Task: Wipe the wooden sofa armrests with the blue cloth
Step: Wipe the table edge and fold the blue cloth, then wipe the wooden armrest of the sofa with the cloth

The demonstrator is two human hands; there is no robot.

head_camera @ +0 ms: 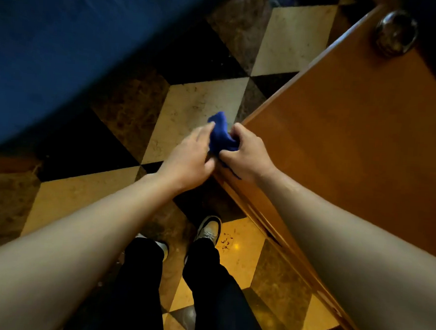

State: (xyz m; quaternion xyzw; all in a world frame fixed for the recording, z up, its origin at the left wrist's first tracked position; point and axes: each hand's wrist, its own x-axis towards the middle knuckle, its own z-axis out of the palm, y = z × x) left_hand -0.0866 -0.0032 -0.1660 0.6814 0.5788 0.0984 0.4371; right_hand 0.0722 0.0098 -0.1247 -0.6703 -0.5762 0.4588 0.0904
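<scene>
1. The crumpled blue cloth [222, 137] is bunched between both hands, over the near corner of the flat orange-brown wooden surface [354, 137].
2. The right hand [245, 153] is clenched on it; the left hand [189, 155] pinches its left side.
3. The wood's long axis runs toward 1 o'clock, unobstructed; the patterned tile floor [197, 102] lies open at 11 o'clock.

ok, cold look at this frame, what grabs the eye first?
The bright blue cloth at centre, bunched between the left hand and the right hand, both in a closed grip on it, at the corner of the wooden surface on the right. Next, the checkered floor of pale and dark tiles below, and the large blue upholstered mass filling the upper left.
</scene>
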